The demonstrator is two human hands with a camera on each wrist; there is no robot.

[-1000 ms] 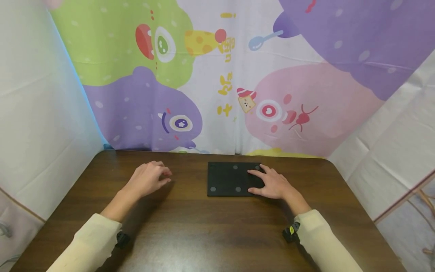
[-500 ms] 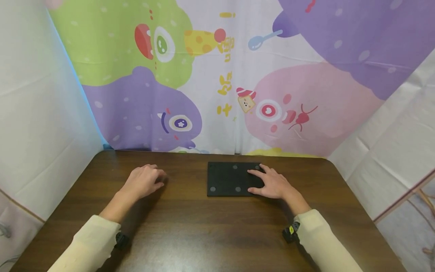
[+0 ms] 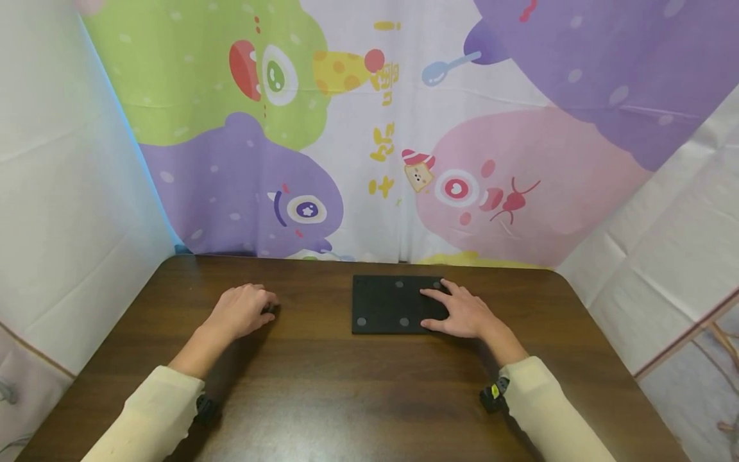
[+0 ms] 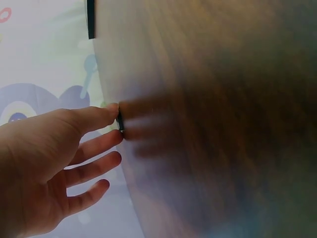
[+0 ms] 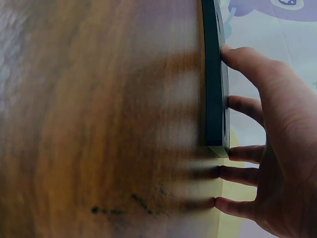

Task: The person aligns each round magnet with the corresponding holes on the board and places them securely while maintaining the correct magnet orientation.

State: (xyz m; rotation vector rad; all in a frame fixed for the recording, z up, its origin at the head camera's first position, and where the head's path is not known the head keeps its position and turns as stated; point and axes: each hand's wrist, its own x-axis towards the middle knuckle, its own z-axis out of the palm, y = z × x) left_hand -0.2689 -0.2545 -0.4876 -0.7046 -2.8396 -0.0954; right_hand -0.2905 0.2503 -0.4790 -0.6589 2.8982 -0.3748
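Observation:
A flat black rectangular board [image 3: 383,305] with several grey round spots lies on the wooden table, right of centre. My right hand [image 3: 466,313] rests at its right end with the fingers spread. In the right wrist view the thumb and index finger of the right hand [image 5: 282,119] touch the board [image 5: 214,89], and other fingertips reach past its end. To the left, my left hand [image 3: 241,311] pinches a small dark piece [image 3: 268,308] low over the table. The left wrist view has this thin black piece [image 4: 120,121] between thumb and index finger; its kind cannot be told.
The brown wooden table [image 3: 335,398] ends at a printed cartoon curtain [image 3: 369,224] behind. White sheets hang at the left [image 3: 69,160] and right [image 3: 670,256]. Small black cameras sit on the left wrist [image 3: 206,409] and right wrist [image 3: 493,394].
My left hand has moved slightly left and down, away from the board, and its fingers have closed on the small dark piece. My right hand and the board have not moved.

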